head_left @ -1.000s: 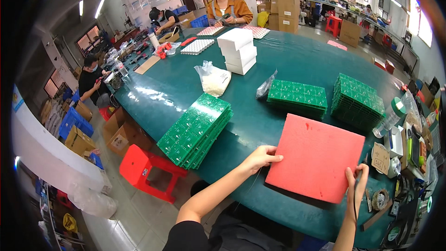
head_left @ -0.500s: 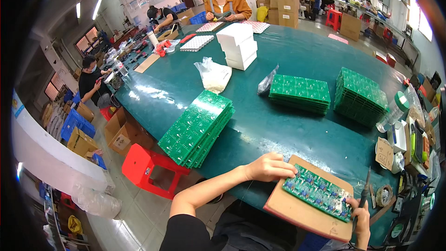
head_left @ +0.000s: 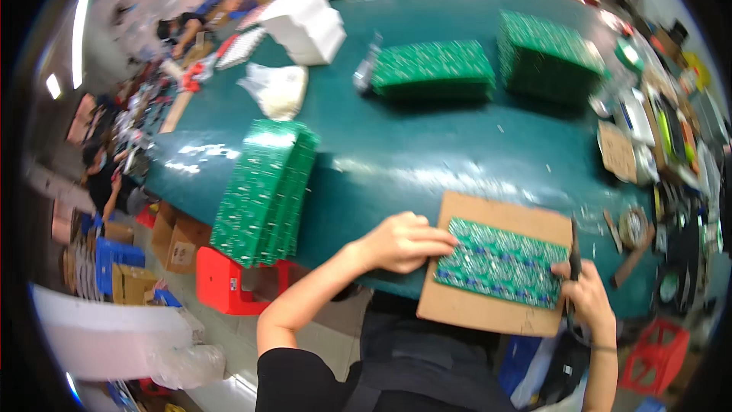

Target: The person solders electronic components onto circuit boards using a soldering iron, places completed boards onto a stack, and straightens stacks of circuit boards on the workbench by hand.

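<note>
A green circuit board (head_left: 499,263) with rows of small blue parts lies on a flat brown board (head_left: 496,206) at the table's near edge. At its upper left corner, my left hand (head_left: 404,243) pinches the rim with thumb and fingertips. My right hand (head_left: 585,294) is closed round a dark-handled soldering iron (head_left: 575,255), held upright with its tip pointing away from me. Fingers of that same hand also touch the circuit board's right end. Motion blur softens the details of both hands.
Stacks of green circuit boards stand on the green table: left (head_left: 263,191), centre (head_left: 435,69) and far right (head_left: 549,53). Beyond the left stack are a bag of pale pieces (head_left: 278,91) and white boxes (head_left: 305,27). Tape (head_left: 633,227) and clutter line the right edge; a red stool (head_left: 229,282) stands left.
My view has tipped down and turned, so the whole scene has shifted. The brown board and circuit board now appear less slanted. Both hands keep their holds.
</note>
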The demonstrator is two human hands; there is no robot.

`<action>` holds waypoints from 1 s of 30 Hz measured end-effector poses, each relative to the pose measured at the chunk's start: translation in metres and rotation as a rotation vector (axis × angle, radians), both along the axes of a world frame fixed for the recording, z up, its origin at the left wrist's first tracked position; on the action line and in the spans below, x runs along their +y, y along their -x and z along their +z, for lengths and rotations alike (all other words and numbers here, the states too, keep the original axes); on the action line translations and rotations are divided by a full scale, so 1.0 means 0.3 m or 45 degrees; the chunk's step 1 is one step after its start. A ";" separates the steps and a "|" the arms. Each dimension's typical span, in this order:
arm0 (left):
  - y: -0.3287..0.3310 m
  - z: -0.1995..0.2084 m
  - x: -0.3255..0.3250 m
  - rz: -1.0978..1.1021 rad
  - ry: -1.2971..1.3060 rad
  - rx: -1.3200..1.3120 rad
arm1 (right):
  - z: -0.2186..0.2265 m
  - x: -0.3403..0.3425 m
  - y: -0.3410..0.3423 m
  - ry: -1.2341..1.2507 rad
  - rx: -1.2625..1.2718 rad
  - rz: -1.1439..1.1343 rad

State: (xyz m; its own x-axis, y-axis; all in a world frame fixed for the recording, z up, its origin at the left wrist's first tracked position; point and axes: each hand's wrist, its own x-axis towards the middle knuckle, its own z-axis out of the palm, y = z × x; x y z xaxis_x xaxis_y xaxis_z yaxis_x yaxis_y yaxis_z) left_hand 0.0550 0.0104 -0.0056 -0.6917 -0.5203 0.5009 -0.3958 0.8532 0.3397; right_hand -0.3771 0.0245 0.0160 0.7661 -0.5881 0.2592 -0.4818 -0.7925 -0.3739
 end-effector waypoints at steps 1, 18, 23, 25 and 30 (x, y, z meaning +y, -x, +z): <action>-0.005 0.024 0.002 0.021 -0.001 -0.009 | 0.009 -0.008 -0.020 -0.014 -0.012 -0.008; 0.092 0.040 0.009 0.648 -1.046 0.541 | 0.025 0.180 -0.555 -0.254 -0.984 -0.637; 0.100 -0.016 -0.009 0.587 -0.949 0.646 | 0.005 0.166 -0.589 -0.305 -0.981 -0.608; 0.096 -0.002 -0.015 0.622 -1.154 0.684 | -0.003 0.162 -0.593 -0.343 -0.967 -0.633; 0.112 0.018 -0.014 0.770 -1.110 0.577 | -0.009 0.153 -0.601 -0.356 -0.951 -0.627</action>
